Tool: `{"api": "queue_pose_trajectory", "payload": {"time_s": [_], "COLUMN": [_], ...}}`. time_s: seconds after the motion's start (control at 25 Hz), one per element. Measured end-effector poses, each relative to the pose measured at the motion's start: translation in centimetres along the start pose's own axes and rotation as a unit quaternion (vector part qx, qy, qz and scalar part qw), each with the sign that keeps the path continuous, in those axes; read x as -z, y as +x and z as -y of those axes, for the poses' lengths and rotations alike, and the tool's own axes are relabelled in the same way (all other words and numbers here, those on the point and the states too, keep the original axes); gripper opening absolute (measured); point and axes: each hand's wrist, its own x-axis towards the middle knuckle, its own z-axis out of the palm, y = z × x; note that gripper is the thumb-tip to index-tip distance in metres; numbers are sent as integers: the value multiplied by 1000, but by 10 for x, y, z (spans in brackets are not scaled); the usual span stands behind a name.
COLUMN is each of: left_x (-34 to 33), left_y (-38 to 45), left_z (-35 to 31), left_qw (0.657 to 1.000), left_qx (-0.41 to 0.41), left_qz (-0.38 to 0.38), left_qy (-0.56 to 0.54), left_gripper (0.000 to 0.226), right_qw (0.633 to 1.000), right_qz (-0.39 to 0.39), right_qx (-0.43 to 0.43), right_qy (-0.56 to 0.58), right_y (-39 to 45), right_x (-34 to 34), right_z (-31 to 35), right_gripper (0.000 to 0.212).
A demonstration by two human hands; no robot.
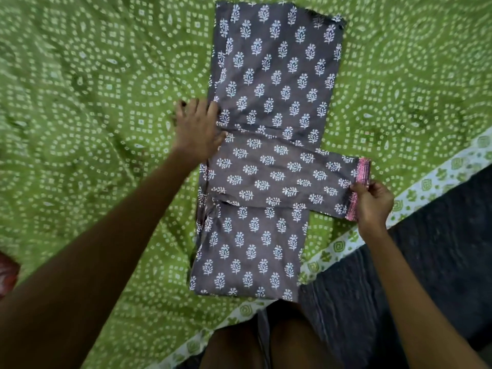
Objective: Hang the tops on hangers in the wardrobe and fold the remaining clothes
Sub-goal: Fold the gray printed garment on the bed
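Dim, even light; soft focus, wide-angle bowing at edges.

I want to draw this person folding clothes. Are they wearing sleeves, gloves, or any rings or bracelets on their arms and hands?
No sleeves show: both arms are bare right to the bottom edge of the picture. The left hand and the right hand wear no gloves, and I see no bracelets, watch or rings. A fingernail on the left hand looks dark, maybe polish, but it is too blurry to be sure.
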Motion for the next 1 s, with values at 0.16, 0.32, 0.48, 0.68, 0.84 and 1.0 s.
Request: {"api": "queue_pose_trajectory", "payload": {"time_s": [0.16,0.32,0.48,0.68,0.84,1.0], "left_x": [-27,-55,-50,-46,-40,-20], "left_y": [-50,-79,-79,-77,-78,-62], "left_z": [-56,-31,-27,-28,-40,-98], "left_qw": [982,993,991,990,997,987], "left_qx": [-187,-115,-122,-120,-75,-97], "left_qz": [-27,11,45,68,32,-43], "left_qy": [-12,26,30,36,16,-117], "left_gripper": [61,90,98,97,83,57], "right_qw": [1000,996,908,893,864,899], "right_qz": [0,23,182,147,143,37], "right_qx": [-15,80,225,250,262,363], "right_qy": [27,15,-303,-344,-405,-244], "right_y": [-14,-54,-100,-108,-98,-72], "right_x": [-1,-28,-94,-114,-108,-103], "right_z": [9,36,43,28,22,30], "right_gripper": [25,55,64,57,60,39]}}
